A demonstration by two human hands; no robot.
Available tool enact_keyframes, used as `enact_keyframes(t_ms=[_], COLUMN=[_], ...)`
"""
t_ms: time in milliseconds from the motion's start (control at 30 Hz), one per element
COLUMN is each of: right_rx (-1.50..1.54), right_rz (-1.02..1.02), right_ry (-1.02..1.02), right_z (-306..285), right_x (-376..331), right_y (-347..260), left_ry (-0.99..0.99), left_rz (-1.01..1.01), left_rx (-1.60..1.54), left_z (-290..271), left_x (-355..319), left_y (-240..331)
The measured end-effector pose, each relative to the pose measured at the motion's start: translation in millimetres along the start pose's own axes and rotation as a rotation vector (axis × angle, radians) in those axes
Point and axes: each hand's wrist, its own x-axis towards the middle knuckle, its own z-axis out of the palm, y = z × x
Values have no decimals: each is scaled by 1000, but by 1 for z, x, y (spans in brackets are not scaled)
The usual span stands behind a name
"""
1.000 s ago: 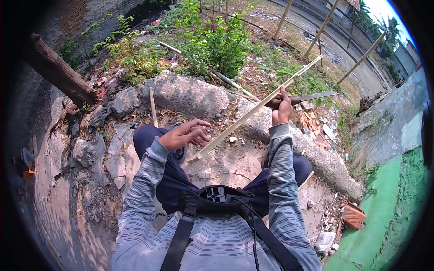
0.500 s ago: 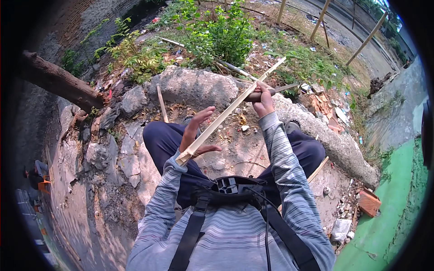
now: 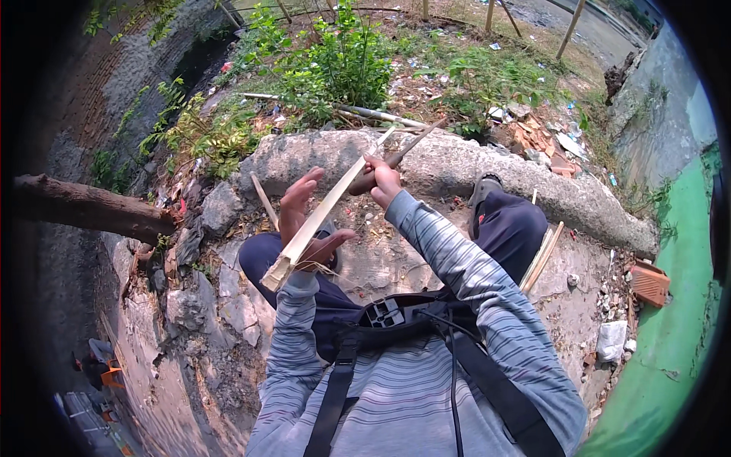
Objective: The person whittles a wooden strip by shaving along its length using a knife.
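Note:
A long pale split bamboo strip [image 3: 329, 206] slants from near left to far right between my hands. Its thick near end rests over my left hand [image 3: 292, 216], whose fingers and thumb are stretched apart around it without closing. My right hand [image 3: 387, 184] is closed around the dark handle of a knife [image 3: 361, 184], with finger and thumb against the strip's far part. The knife blade points away to the far right. Both hands are above my bent legs.
A rough concrete ledge [image 3: 487, 164] curves in front of me. Thin sticks lie by my right leg [image 3: 542, 257], and another stick [image 3: 263, 199] leans at the left. A tree trunk [image 3: 91, 207] juts in from the left. An orange brick [image 3: 649, 284] lies beside the green wall.
My right hand has moved left and nearer with the knife, drawing closer to my left hand. The strip's near end has shifted toward me. The whole view has turned slightly.

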Motion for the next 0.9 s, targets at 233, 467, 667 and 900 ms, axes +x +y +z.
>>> enact_keyframes(t_ms=[233,467,667,900], right_rx=[-6,-128,-287,-700], right_rz=[105,365,516,267], right_ry=[-35,-244,-297,-292], right_z=[0,-36,-81,-84], right_x=[-17,-35,-71,-100], right_y=[4,-14,-40,-47], left_ry=[15,113,334,391], left_rz=[41,85,-176,-231], left_rx=[-114,-238,-408,-401], left_z=[-5,-11,-9,-4], left_x=[10,23,40,38], left_y=[-5,-14,-5,-32])
